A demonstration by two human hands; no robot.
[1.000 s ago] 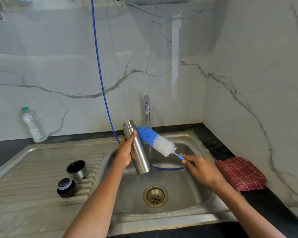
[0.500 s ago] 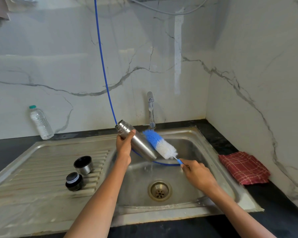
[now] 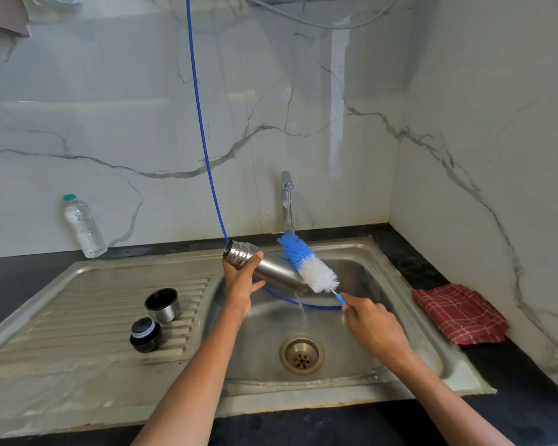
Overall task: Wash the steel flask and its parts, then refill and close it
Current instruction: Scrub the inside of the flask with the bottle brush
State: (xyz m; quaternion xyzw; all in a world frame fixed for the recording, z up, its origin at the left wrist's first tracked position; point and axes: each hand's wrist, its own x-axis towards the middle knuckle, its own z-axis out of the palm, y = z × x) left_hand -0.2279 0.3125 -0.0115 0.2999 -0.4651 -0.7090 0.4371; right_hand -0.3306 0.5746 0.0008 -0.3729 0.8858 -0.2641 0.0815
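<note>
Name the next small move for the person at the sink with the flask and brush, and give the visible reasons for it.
Probably draw the brush along the flask toward its base. The left hand grips the flask near its open neck, tilted over the sink; the right hand holds the brush handle, the bristles lie against the flask's outside, and water runs from the tap onto them.

The open steel flask (image 3: 273, 270) lies tilted over the sink basin, mouth up-left, a blue-and-white bottle brush (image 3: 306, 263) against its side. Its steel cup (image 3: 162, 304) and black stopper (image 3: 145, 335) stand on the drainboard.
</note>
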